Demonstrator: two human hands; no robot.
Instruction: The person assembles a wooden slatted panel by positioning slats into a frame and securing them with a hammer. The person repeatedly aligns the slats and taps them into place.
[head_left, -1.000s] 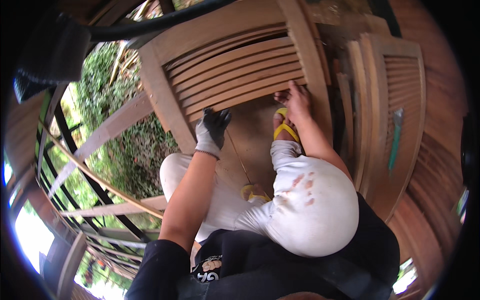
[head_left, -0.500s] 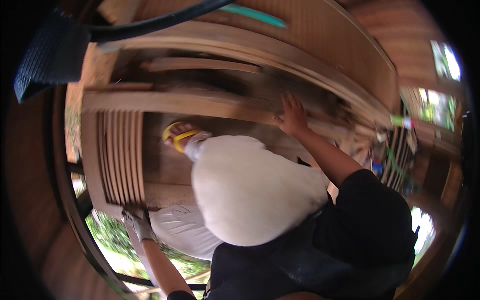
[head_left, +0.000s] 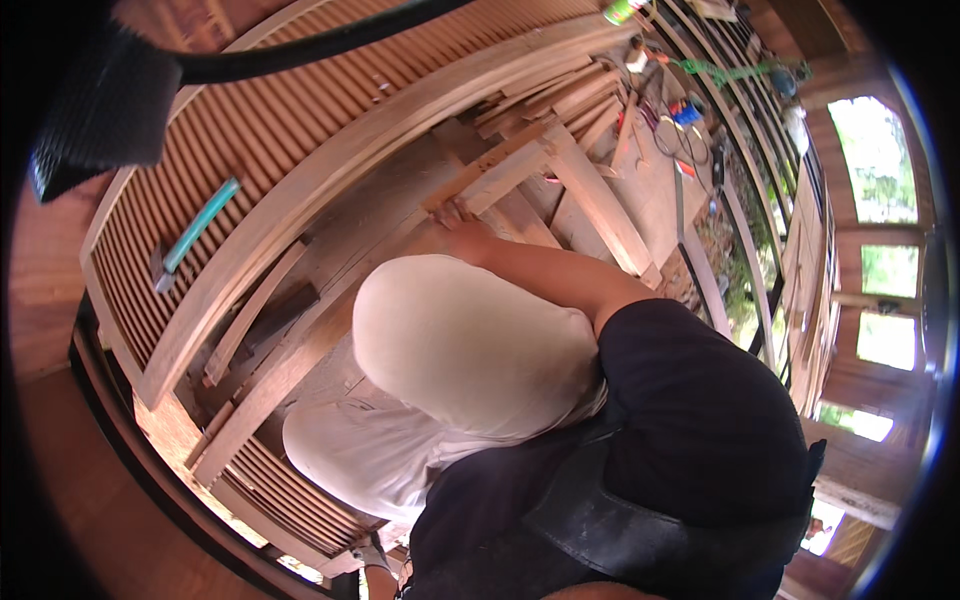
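Observation:
My bare right hand is on a long wooden beam beyond my raised knee, its fingers bent over the wood close to a frame corner. At the lower left, my left hand in a grey glove grips the edge of a slatted wooden panel; my leg and the panel hide part of it. A second slatted panel, much larger, lies on the far side with a thick rail along it. A hammer with a teal handle rests on its slats.
Loose wooden strips are piled past my right hand. A short board slants from the frame corner. Cables, a blue item and a green can sit at the far right. A dark strap crosses the top left.
My view has swung, so the panels now slant up to the right. My right hand, spread above the frame before, is now down on the beam. My left hand stays at the slatted panel.

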